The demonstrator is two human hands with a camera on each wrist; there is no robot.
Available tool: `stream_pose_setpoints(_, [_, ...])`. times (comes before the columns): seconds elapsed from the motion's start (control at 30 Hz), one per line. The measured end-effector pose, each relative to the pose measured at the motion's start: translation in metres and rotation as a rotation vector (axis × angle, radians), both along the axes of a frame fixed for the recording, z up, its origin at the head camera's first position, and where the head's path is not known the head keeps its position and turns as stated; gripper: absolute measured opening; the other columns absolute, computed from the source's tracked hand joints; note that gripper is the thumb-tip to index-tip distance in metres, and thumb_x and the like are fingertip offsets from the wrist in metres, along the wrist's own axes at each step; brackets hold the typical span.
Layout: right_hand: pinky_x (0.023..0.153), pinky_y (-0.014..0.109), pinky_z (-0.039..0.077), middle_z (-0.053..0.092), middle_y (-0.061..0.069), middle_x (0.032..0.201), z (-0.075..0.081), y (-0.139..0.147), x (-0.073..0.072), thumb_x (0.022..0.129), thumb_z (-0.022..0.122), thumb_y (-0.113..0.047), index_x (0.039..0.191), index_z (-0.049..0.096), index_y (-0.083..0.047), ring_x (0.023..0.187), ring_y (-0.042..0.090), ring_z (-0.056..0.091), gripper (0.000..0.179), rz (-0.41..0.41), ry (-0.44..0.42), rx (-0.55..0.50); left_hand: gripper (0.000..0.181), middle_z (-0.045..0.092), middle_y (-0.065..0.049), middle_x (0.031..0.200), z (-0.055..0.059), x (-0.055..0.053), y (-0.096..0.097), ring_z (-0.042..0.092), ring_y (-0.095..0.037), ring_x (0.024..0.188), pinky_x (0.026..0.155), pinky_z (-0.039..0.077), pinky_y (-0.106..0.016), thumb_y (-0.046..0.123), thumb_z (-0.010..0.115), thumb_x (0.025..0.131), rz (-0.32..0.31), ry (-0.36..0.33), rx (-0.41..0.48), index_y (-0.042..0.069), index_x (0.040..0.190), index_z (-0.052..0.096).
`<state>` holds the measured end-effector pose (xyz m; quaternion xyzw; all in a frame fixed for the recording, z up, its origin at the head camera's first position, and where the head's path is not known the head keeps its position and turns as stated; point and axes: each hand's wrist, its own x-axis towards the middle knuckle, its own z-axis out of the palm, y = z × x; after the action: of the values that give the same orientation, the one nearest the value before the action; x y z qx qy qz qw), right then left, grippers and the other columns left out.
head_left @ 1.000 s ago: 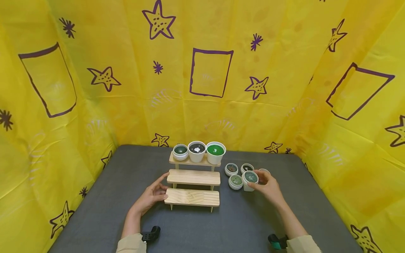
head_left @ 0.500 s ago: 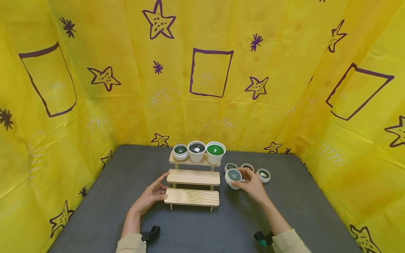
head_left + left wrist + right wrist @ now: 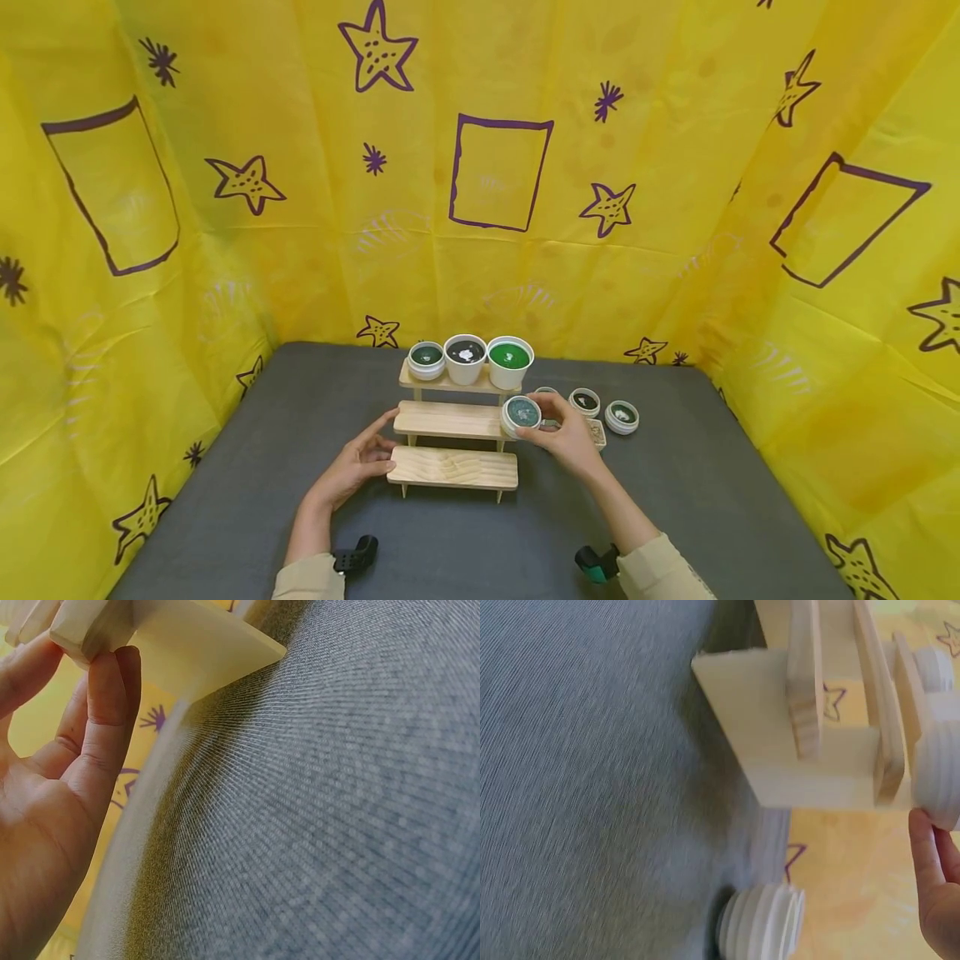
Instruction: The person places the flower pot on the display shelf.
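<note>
A three-step wooden display stand (image 3: pixel 453 468) stands at the middle of the table. My left hand (image 3: pixel 351 473) pinches the left end of its lower step; the left wrist view shows thumb and fingers at the wood's edge (image 3: pixel 90 630). With thumb and fingers, my right hand (image 3: pixel 572 440) holds a small white cup (image 3: pixel 522 415) with a teal-grey top at the right end of the middle step. In the right wrist view the ribbed side of this cup (image 3: pixel 939 776) shows beside that step. Whether it touches the wood, I cannot tell.
On the top step stand a white cup with dark green (image 3: pixel 427 358), one with black (image 3: pixel 466 358) and one with bright green (image 3: pixel 510 360). Right of the stand are several small cups, among them a black one (image 3: pixel 585 402) and a dark green one (image 3: pixel 622 417).
My right hand has carried the teal-grey cup leftward from the group of cups to the right end of the middle step. My left hand stays at the stand.
</note>
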<state>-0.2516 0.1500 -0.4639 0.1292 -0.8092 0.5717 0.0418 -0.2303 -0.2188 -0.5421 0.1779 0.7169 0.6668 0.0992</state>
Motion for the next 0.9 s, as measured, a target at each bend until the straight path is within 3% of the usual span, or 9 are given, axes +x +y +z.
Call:
stream_pose_setpoints(0.3, [0.082,0.020,0.055,0.069,0.012,0.112,-0.004,-0.035,0.000,0.073,0.087,-0.013,0.122,0.066,-0.012,0.100,0.014,0.065,0.054,0.042,-0.031,-0.016,0.083,0.046,-0.039,0.121,0.000,0.000,-0.001,0.065,-0.008,0.097,0.085,0.054,-0.021,0.004,0.065,0.092,0.007,-0.007,-0.007,0.011,0.159,0.017])
stream_pose_setpoints(0.57, [0.081,0.028,0.058,0.071,0.014,0.107,-0.004,-0.062,-0.002,0.072,0.087,-0.015,0.119,0.067,-0.009,0.096,0.017,0.067,0.052,0.033,0.015,0.004,0.082,0.047,-0.038,0.121,0.001,0.001,0.000,0.065,-0.008,0.097,0.084,0.053,-0.022,0.004,0.066,0.092,0.016,-0.008,-0.012,0.012,0.158,0.018])
stream_pose_setpoints(0.9, [0.078,0.018,0.055,0.070,0.015,0.109,-0.005,-0.101,-0.002,0.075,0.086,-0.020,0.123,0.064,-0.009,0.099,0.021,0.067,0.054,0.064,0.000,-0.023,0.083,0.047,-0.039,0.122,0.001,0.000,0.000,0.066,-0.008,0.097,0.084,0.054,-0.022,0.004,0.066,0.092,0.013,-0.020,-0.025,0.011,0.158,0.017])
